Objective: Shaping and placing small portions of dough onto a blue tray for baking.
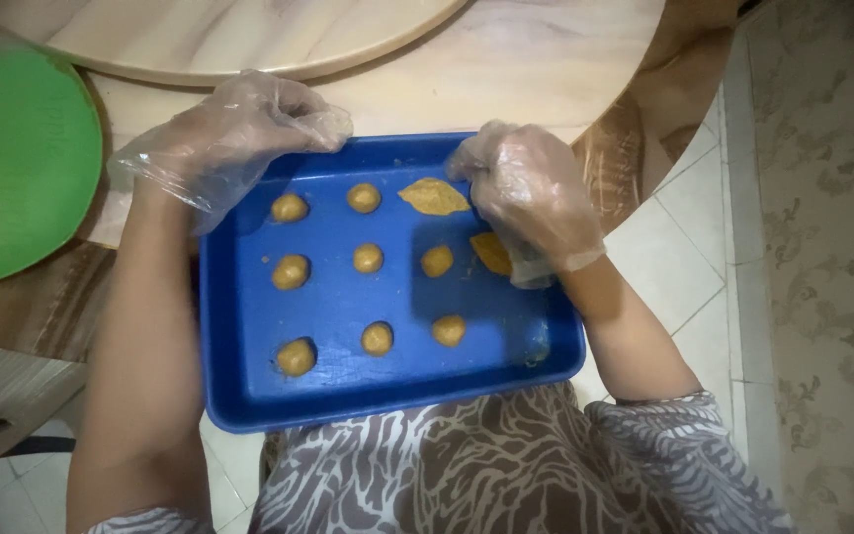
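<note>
The round marble-patterned table (506, 79) fills the top of your view, with a green plate (12, 168) at its left edge. Below it the blue tray (249, 396) rests on your lap, its far rim against the table's edge.

You look to be in the middle of shaping dough: eight rolled dough balls (369, 258) stand in rows across the tray, and two flattened dough pieces lie at the right end, one leaf-shaped piece (434, 196) in the back row and a second piece (491, 252) partly under your right hand.

Your gloved right hand (531, 198) is curled loosely, fingers drawn together over that second piece; whether it pinches the dough I cannot tell. Your gloved left hand (239, 133) is closed on the tray's far left rim, steadying it.

A next move would likely call for a gentle lift, since flattened dough tears easily.
</note>
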